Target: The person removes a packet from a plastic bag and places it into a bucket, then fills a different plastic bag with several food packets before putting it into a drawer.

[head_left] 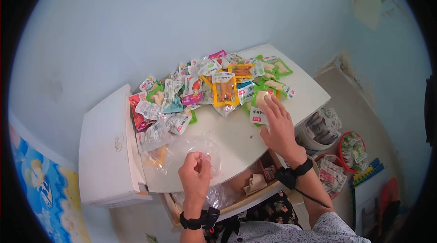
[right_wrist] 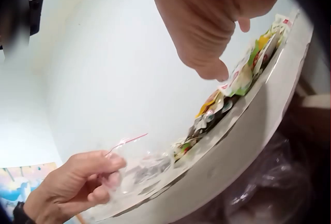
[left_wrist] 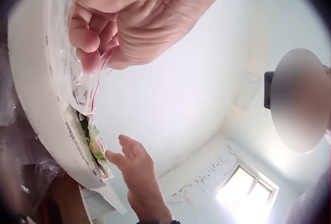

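Observation:
A clear plastic bag with a red strip along its edge, plain in both wrist views, is pinched by my left hand above the tabletop's near left part. My right hand reaches over the right end of the heap, its fingers extended at a green-edged snack packet; whether they touch it, I cannot tell. In the right wrist view the left hand holds the bag low, while the right hand hangs over the packets.
Mixed snack packets are heaped along the back of the white table. Below its front edge an open drawer holds clear bags and a red box. Buckets and baskets of packets stand on the floor at the right.

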Motion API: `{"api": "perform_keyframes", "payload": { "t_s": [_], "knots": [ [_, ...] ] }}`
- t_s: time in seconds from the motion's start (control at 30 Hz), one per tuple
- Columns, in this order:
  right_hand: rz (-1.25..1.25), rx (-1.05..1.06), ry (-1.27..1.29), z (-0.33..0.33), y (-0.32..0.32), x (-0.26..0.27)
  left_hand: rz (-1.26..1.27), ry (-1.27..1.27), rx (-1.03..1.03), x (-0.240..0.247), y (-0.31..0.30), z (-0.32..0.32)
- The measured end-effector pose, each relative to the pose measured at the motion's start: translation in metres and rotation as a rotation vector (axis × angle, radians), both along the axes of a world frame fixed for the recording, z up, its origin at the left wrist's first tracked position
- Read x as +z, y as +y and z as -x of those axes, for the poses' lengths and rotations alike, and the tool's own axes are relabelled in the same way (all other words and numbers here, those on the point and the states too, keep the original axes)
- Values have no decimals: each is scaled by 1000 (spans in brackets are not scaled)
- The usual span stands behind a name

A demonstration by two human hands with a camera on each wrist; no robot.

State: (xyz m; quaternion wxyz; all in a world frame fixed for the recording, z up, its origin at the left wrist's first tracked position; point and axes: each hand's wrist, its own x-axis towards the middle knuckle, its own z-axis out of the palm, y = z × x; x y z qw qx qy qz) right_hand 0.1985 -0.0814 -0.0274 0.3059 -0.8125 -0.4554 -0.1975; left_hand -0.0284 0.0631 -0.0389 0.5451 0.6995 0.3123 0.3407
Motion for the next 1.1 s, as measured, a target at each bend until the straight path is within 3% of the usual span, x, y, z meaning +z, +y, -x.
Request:
{"api": "perform_keyframes", "payload": {
  "t_s": [0.27, 0.5, 0.83, 1.03, 1.1],
  "knots": [
    [-12, 75, -28, -16, -4, -17, 43, -24, -27, -8, 7, 1],
    [-298, -40, -97, -4, -28, -9, 58, 12, -45, -6, 6, 3],
    [-374, -31, 111, 9, -71, -24, 78, 38, -75, 2, -4, 3],
    [-700, -34, 803, 15, -84, -49, 57, 67, -86, 1, -4, 1],
    [-424, -152, 393, 17, -84, -44, 45, 66, -86, 0, -4, 0]
  ]
}}
